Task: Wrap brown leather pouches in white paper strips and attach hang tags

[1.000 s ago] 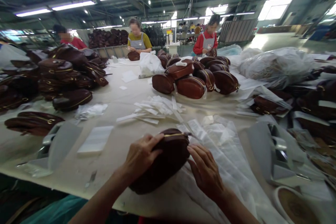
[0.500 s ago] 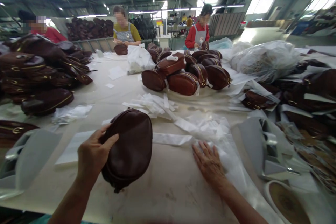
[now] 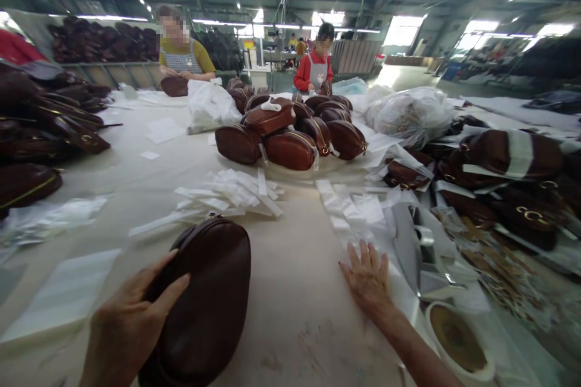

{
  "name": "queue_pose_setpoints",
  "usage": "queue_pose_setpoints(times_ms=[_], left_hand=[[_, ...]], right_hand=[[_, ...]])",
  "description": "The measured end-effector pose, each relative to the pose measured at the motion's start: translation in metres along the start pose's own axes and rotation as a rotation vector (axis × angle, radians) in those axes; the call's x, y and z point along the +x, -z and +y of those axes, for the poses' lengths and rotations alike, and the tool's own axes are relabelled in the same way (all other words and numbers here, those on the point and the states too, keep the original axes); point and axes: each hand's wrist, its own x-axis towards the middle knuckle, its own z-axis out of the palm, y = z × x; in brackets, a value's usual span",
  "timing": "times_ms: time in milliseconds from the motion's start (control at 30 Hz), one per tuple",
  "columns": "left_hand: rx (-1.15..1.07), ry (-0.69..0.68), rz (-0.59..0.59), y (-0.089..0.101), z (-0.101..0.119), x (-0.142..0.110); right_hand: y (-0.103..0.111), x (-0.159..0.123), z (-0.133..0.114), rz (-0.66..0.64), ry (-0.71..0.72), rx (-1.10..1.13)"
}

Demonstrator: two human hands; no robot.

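Note:
My left hand [image 3: 129, 323] grips a dark brown rounded leather pouch [image 3: 206, 302] at the near left of the table, fingers wrapped over its left side. The pouch stands on edge with its zipper top pointing away from me. My right hand [image 3: 368, 278] lies flat and open on the table, fingers stretched out, its fingertips touching the thin white paper sheets [image 3: 358, 208] spread to the right. The two hands are well apart.
A heap of white paper strips [image 3: 236, 193] lies mid-table, with a cluster of brown pouches [image 3: 290, 133] behind it. More pouches pile up at the left [image 3: 40, 127] and right [image 3: 508, 169]. A tape roll [image 3: 458, 335] sits near right. Two people work at the far end.
Both hands held the pouch a second ago. My right hand let go and settled flat on the table; my left hand carried the pouch leftward and closer to me.

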Motion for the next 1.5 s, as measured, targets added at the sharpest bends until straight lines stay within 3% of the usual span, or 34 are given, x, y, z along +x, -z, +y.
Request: queue_pose_setpoints(times_ms=[100, 267, 433, 533, 667, 733, 767, 833, 967, 1033, 1100, 1300, 1500], left_hand=[[-0.072, 0.043, -0.108, -0.010, 0.034, -0.004], [-0.035, -0.065, -0.420, -0.034, 0.088, -0.010], [-0.110, -0.107, -0.514, -0.043, 0.103, -0.006], [-0.273, -0.078, -0.544, -0.039, 0.100, -0.001], [-0.571, 0.190, -0.682, -0.034, 0.094, -0.010], [-0.650, 0.266, -0.767, -0.031, 0.092, -0.019], [-0.627, 0.231, -0.773, -0.030, 0.091, -0.022], [-0.449, 0.020, -0.658, -0.028, 0.086, -0.026], [-0.100, -0.568, -0.232, -0.029, 0.074, -0.018], [-0.060, -0.800, -0.165, -0.032, 0.071, -0.014], [-0.014, -0.937, -0.122, -0.036, 0.070, -0.015], [0.119, -0.962, 0.050, -0.050, 0.071, -0.032], [0.141, -0.832, -0.096, -0.062, 0.071, -0.029]], right_hand=[[0.007, -0.018, -0.012, 0.082, 0.128, 0.110], [0.038, -0.036, -0.049, 0.106, 0.244, 0.557], [0.081, -0.049, -0.109, -0.083, 0.448, 0.921], [0.094, -0.040, -0.131, -0.169, 0.384, 1.012], [0.105, -0.006, -0.113, -0.403, 0.390, 1.167], [0.109, 0.012, -0.092, -0.361, 0.425, 1.101], [0.110, 0.019, -0.084, -0.291, 0.449, 1.030], [0.109, 0.027, -0.073, -0.112, 0.504, 0.875], [0.104, 0.027, -0.080, 0.167, 0.611, 0.661], [0.101, 0.025, -0.088, 0.239, 0.635, 0.607], [0.098, 0.024, -0.093, 0.283, 0.663, 0.588], [0.098, 0.032, -0.090, 0.246, 0.760, 0.601], [0.100, 0.038, -0.094, 0.170, 0.711, 0.550]])
